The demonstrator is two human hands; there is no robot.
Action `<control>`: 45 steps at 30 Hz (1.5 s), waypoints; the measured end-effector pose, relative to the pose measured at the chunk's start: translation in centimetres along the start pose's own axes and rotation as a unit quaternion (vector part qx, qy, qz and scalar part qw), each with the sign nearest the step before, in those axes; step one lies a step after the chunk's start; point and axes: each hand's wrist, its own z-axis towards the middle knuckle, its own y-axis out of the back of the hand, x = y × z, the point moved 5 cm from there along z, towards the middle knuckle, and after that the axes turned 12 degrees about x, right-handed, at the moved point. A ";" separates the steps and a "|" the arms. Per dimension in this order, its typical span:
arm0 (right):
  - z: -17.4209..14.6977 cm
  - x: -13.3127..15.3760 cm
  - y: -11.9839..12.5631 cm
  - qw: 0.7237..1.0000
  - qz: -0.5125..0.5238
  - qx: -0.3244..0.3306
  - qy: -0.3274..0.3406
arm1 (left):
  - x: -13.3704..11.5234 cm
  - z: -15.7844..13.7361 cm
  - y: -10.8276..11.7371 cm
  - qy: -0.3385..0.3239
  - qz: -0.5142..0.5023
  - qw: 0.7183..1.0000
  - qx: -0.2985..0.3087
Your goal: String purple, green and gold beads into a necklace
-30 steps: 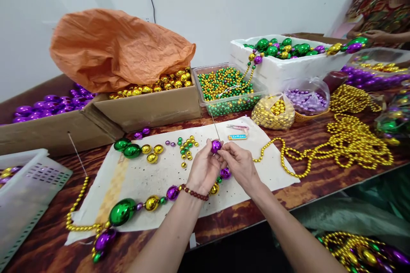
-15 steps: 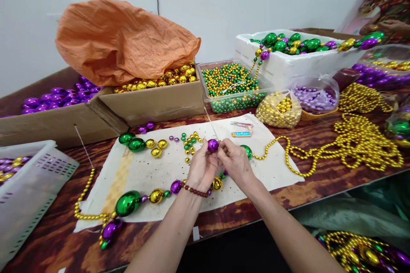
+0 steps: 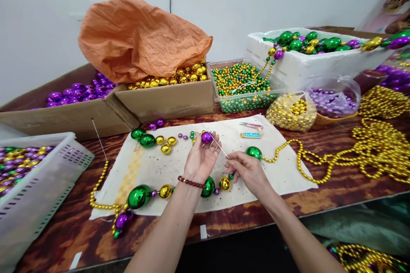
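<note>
Over the white cloth (image 3: 179, 166), my left hand (image 3: 201, 160) holds a shiny purple bead (image 3: 206, 137) between thumb and fingers, palm turned up. A thin white cord (image 3: 221, 146) runs from that bead to my right hand (image 3: 248, 172), whose fingertips pinch it. Below the hands lies a strand of large beads, among them a green bead (image 3: 139, 196), a gold bead (image 3: 225, 183) and a purple bead (image 3: 124, 220). My left wrist hides part of this strand. Just beyond my right hand rests another green bead (image 3: 253, 152), joined to a gold bead chain (image 3: 290, 141).
Loose gold beads (image 3: 165, 149) and green beads (image 3: 147, 140) lie on the cloth, with small snips (image 3: 251, 126) and a blue-orange box cutter (image 3: 250, 135). Behind stand cardboard boxes (image 3: 169, 100), a clear bin (image 3: 250, 102) and a foam box (image 3: 307, 66). A white basket (image 3: 64, 166) is at left.
My hands have moved apart, the right one going down and right with the cord. The purple bead has risen slightly in my left hand. The view has shifted a little left.
</note>
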 end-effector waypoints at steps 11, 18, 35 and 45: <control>-3.3 0.4 0.9 0.988 -0.151 -0.011 0.028 | -1.8 1.1 -0.7 -0.095 0.018 0.995 0.014; -4.1 -0.8 0.8 0.991 -0.127 -0.034 0.019 | -1.8 1.0 -1.3 -0.112 0.019 0.993 0.030; -3.3 -1.6 0.5 0.995 -0.080 -0.041 0.030 | -0.9 0.0 -2.8 -0.138 0.082 0.980 0.121; -0.5 0.3 0.3 0.994 -0.066 -0.059 0.057 | 2.3 -1.3 -2.8 -0.076 0.180 0.972 0.131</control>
